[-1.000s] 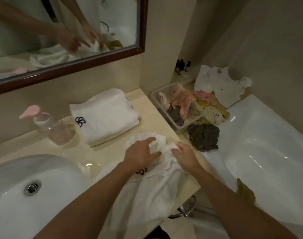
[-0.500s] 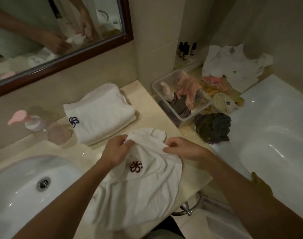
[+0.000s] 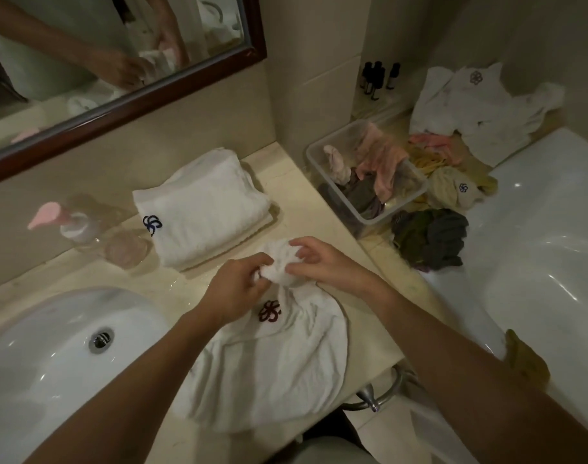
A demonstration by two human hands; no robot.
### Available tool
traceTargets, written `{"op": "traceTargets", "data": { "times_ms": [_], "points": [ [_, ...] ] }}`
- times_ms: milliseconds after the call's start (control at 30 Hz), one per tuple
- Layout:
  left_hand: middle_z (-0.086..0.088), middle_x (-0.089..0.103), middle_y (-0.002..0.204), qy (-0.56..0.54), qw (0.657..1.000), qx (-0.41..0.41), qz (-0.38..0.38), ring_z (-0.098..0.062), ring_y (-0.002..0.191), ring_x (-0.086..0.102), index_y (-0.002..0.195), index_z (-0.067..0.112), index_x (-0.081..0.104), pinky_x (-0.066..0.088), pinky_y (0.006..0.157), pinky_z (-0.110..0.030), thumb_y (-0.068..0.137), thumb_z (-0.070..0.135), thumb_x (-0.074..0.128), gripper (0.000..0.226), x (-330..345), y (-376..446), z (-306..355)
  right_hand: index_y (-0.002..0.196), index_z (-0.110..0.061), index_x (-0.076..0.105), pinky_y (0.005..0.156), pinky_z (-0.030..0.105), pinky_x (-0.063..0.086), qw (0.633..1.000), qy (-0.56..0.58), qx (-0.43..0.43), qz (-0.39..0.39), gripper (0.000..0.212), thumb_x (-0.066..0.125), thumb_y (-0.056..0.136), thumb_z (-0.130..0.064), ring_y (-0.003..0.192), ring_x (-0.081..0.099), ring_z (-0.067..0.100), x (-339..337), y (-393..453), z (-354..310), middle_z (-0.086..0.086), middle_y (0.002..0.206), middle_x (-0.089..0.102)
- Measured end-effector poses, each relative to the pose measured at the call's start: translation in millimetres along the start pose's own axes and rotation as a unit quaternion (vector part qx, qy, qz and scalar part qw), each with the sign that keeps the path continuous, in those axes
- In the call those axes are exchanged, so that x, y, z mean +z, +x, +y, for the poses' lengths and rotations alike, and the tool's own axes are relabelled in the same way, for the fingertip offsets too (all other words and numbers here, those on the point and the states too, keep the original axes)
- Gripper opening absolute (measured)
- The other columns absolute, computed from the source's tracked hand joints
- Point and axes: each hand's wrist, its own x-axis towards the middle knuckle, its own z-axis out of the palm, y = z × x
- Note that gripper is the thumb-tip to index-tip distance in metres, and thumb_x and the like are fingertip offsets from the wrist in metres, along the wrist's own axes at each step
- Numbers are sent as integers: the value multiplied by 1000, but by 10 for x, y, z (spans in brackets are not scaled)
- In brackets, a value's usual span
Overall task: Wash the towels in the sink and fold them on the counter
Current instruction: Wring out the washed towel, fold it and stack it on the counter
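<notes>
Head view: white towel (image 3: 279, 356) with a dark red emblem spread on the bench (image 3: 296, 182) between sink (image 3: 51, 346) and bench edge, near end hanging over the front. Far end now bunched into a tight wad, where half a second ago held apart as a flat, stretched edge. Left hand (image 3: 234, 293) clenched on the wad from the sink side, fingers curled round the cloth. Right hand (image 3: 322, 264) pinching the same wad from the tub side, thumb and fingers closed on it. Looks like gathering or regripping rather than a clean fold, so folding of this piece judged barely started. Folded white towel (image 3: 202, 209) with a blue emblem lying just behind, apart from the hands. Plastic bin (image 3: 363, 219) of mixed cloths and loose heaps beyond, apparently awaiting washing.
</notes>
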Motion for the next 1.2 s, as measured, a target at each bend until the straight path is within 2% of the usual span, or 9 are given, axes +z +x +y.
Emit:
{"op": "traceTargets", "data": {
  "times_ms": [167,300,367,467,600,700,800,1067,1200],
  "points": [
    [9,50,53,85,993,21,73,-9,50,48,100,22,61,37,47,-30,87,25,65,14,89,-30,40,98,-22,71,74,28,47,999,-24,-28,-39,35,77,77,-49,80,63,8,54,0,-142,-1,84,70],
    [12,49,61,146,987,-19,65,-12,58,50,123,23,58,33,50,-27,91,31,66,34,192,-35,44,101,-17,66,73,30,48,997,-56,-37,-32,11,68,91,-17,77,61,8,100,-79,-3,-2,81,65],
    [11,57,74,104,993,-61,19,-14,70,56,129,24,59,39,59,-27,92,36,64,39,207,-28,17,95,-19,63,80,35,51,998,-12,-62,-2,19,61,90,-1,86,60,14,162,-134,96,2,91,64],
    [2,67,95,-37,992,-108,-50,-10,79,60,124,28,60,43,66,-17,93,31,65,32,147,9,-49,94,-18,59,75,22,47,989,123,-63,60,29,55,89,10,86,60,9,161,-235,198,1,93,63],
    [0,65,74,-73,995,-61,-26,-10,61,53,96,25,63,43,60,-19,91,16,65,10,113,26,-57,124,-28,56,76,26,49,957,279,78,-5,33,64,94,-16,92,67,10,170,-281,298,1,108,69],
    [5,52,59,-25,1000,-12,-13,-8,50,42,93,21,56,36,52,-20,90,10,64,14,158,-9,-7,130,-15,62,90,33,51,949,289,124,13,60,78,79,-42,110,67,19,202,-170,321,6,121,70],
    [7,48,53,35,999,21,27,-11,47,41,93,23,54,36,49,-31,87,11,64,17,217,-45,-22,122,-7,69,101,39,51,946,304,113,-2,44,75,87,-32,115,67,27,189,-96,291,14,120,71],
    [7,58,65,78,991,-62,87,-15,60,55,100,19,58,39,50,-29,90,23,63,12,235,6,-53,102,-17,64,65,13,47,986,75,2,147,5,61,98,-19,89,64,9,50,-70,214,-4,98,68],
    [7,61,71,52,990,-106,82,-13,65,58,104,19,60,40,52,-27,91,27,63,15,280,158,-1,84,-19,58,58,28,39,945,-213,43,243,30,68,90,-47,71,58,13,3,28,300,-6,76,61]
  ]
}}
